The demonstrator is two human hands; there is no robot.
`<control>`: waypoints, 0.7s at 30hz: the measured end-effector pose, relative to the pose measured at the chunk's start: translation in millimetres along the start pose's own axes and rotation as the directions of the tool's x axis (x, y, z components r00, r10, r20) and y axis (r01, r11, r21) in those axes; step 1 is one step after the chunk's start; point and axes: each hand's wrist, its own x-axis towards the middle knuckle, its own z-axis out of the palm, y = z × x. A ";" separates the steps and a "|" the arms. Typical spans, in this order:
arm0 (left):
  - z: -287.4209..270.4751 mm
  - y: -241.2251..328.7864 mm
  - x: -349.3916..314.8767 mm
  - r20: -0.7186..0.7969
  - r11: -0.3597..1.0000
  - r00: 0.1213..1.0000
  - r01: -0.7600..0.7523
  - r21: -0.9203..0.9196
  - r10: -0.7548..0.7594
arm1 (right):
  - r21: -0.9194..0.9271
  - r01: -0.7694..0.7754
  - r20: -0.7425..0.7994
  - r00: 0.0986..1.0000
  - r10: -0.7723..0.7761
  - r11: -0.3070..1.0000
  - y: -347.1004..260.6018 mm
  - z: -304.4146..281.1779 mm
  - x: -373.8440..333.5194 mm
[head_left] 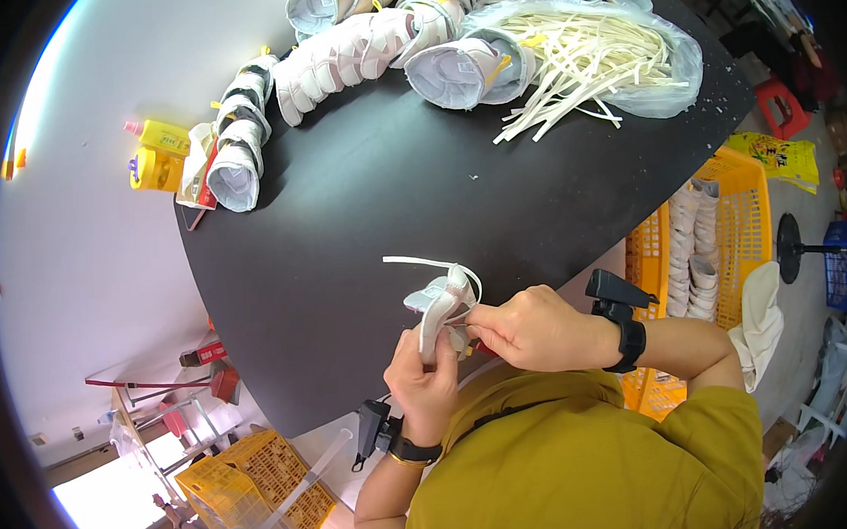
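Note:
A small off-white shoe upper point(434, 321) is held over the near edge of the dark table by my left hand point(421, 380), thumb and fingers closed around its lower part. A thin white lace point(419, 260) loops above it, one end sticking out to the left. My right hand point(532, 328) is closed in a pinch at the upper's right side, where a strand of the lace runs to the fingers. The fingertips partly cover that spot. Both wrists wear black bands with small devices.
The dark table point(346, 221) carries nested rows of off-white shoe uppers point(348, 55) and a plastic bag of cream laces point(603, 53) at the far side. Yellow bottles point(159, 163) stand far left. Orange crates point(742, 194) hold more uppers at right; another orange crate point(282, 479) sits lower left.

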 end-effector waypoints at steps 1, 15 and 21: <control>1.1 -0.4 2.8 -0.004 0.980 0.987 -0.159 0.115 0.161 | -0.179 0.057 0.029 0.998 -0.053 0.982 -2.7 0.8 -0.4; -4.7 -3.3 18.3 0.136 0.731 0.810 -0.576 0.367 0.570 | 0.662 -0.537 0.394 0.843 0.367 0.523 -4.7 13.2 20.1; -12.4 -7.4 23.6 0.173 0.738 0.799 -0.599 0.311 0.575 | -0.445 0.250 0.031 0.964 -0.264 0.860 -10.8 15.9 15.7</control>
